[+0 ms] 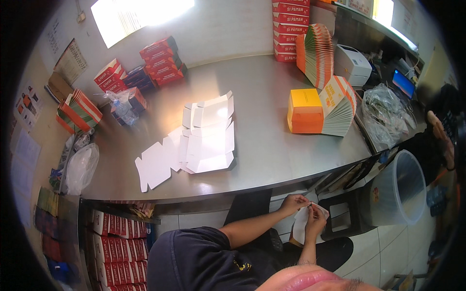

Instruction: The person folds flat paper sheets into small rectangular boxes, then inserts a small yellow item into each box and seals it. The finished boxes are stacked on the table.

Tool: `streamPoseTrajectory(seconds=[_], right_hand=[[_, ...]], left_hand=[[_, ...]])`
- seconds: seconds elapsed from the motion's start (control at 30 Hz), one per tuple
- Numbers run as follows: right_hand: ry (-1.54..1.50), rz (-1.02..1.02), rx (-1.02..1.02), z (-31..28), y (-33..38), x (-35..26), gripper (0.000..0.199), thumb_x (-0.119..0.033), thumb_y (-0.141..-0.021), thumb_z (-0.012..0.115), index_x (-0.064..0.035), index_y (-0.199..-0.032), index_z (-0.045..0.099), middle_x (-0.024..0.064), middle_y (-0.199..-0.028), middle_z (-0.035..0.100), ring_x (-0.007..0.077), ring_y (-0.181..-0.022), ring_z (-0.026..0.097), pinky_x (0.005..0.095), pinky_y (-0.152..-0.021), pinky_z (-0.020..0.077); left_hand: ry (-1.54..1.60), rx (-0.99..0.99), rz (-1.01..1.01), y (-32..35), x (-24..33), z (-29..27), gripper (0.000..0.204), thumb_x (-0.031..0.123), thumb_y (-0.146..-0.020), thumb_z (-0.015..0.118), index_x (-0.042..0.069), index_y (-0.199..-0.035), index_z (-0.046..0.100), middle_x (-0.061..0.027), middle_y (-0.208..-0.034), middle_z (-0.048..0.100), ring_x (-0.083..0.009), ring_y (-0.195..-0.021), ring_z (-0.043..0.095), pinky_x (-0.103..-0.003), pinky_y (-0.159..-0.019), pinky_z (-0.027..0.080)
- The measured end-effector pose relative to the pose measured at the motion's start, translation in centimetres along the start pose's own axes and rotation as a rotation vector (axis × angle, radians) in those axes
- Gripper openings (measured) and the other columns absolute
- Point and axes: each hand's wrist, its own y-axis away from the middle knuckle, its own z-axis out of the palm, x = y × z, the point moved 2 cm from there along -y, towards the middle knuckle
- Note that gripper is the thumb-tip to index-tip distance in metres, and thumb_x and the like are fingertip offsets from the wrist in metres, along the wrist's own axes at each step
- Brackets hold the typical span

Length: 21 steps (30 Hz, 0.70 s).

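Note:
My left hand (pixel 293 204) and my right hand (pixel 315 224) meet low at the right, beyond the table's near edge. A white carton (pixel 300 224), partly folded, hangs between them above my lap. The fingers of both hands pinch its upper edge close together. Part of the carton is hidden by my right hand. On the steel table (pixel 262 160), flat white carton blanks (pixel 208 150) lie overlapping, white side up.
Orange and yellow folded cartons (pixel 306 111) stand nested at the table's right. Red boxes (pixel 291 31) are stacked at the back. A clear plastic tub (pixel 400 189) rests on a dark stool (pixel 340 218) at my right. Another person's arm (pixel 441 136) shows at the far right.

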Motion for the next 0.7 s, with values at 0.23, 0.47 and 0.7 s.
streamPoseTrajectory(seconds=[0.23, 0.47, 0.7], right_hand=[[-0.468, 0.352, -0.092, 0.9, 0.2, 2.6, 0.021, -0.019, -0.096, 0.071, -0.0021, -0.106, 0.067, 0.0027, -0.089, 0.068, 0.0097, -0.074, 0.064, 0.0241, -0.062, 0.0515], [-0.643, 0.460, -0.209, 0.6, 0.0, 3.0, 0.021, -0.023, -0.098, 0.068, -0.0045, -0.107, 0.065, 0.0014, -0.090, 0.065, 0.0088, -0.076, 0.061, 0.0235, -0.065, 0.0510], [-0.627, 0.380, -0.089, 0.9, 0.5, 3.0, 0.016, -0.018, -0.099, 0.067, -0.0038, -0.106, 0.065, 0.0034, -0.092, 0.069, 0.0087, -0.076, 0.063, 0.0226, -0.066, 0.0510]], left_hand=[[0.078, -0.038, -0.042, 0.3, 0.6, 0.4, 0.024, 0.023, -0.090, 0.078, 0.004, -0.103, 0.070, -0.0020, -0.091, 0.072, -0.0072, -0.084, 0.065, -0.023, -0.072, 0.051], [0.094, -0.080, -0.054, 0.2, 0.5, 0.4, 0.023, 0.023, -0.091, 0.077, 0.005, -0.104, 0.070, -0.0015, -0.092, 0.072, -0.0066, -0.083, 0.064, -0.023, -0.071, 0.050], [0.076, -0.129, 0.002, 0.5, 0.8, 0.5, 0.025, 0.022, -0.090, 0.079, 0.004, -0.104, 0.070, -0.0034, -0.092, 0.073, -0.0077, -0.082, 0.065, -0.025, -0.068, 0.051]])
